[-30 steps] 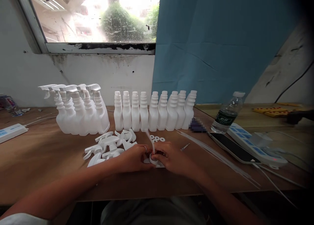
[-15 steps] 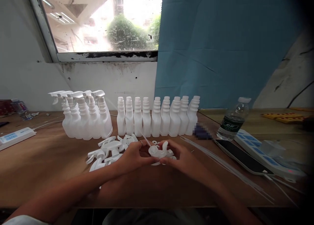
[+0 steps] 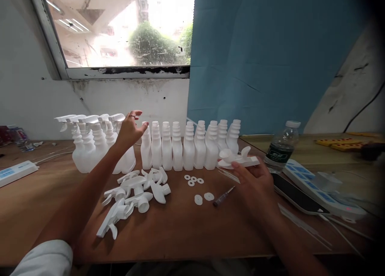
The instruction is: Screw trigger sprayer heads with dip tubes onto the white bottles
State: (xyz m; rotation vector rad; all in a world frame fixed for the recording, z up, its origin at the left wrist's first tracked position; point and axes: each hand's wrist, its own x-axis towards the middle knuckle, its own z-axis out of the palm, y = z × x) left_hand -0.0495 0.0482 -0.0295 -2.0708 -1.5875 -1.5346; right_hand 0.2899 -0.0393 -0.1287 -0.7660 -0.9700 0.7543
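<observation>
My right hand (image 3: 255, 183) grips a white trigger spray head (image 3: 240, 160) on its side, right of the bottle row. A thin pale tube (image 3: 192, 121) slants above the bottle necks; its join to the head cannot be made out. My left hand (image 3: 130, 129), a ring on one finger, is raised with thumb and fingers apart. Its thumb is beside the mouth of the leftmost open white bottle (image 3: 146, 149); contact is unclear. Behind the left arm stand several bottles with spray heads fitted (image 3: 86, 147). Loose spray heads (image 3: 138, 187) lie heaped on the table.
Small white washers (image 3: 193, 179), two larger discs (image 3: 198, 199) and a small screwdriver (image 3: 223, 196) lie mid-table. Rightward are clear thin tubes (image 3: 303, 226), a phone (image 3: 296, 193), a water bottle (image 3: 281, 147) and a power strip (image 3: 325, 191). Another strip (image 3: 18, 173) is at left.
My hands have parted. The left has let go of the spray head and moved up and left to the bottles. The right has carried the head to the right, uncovering washers and screwdriver.
</observation>
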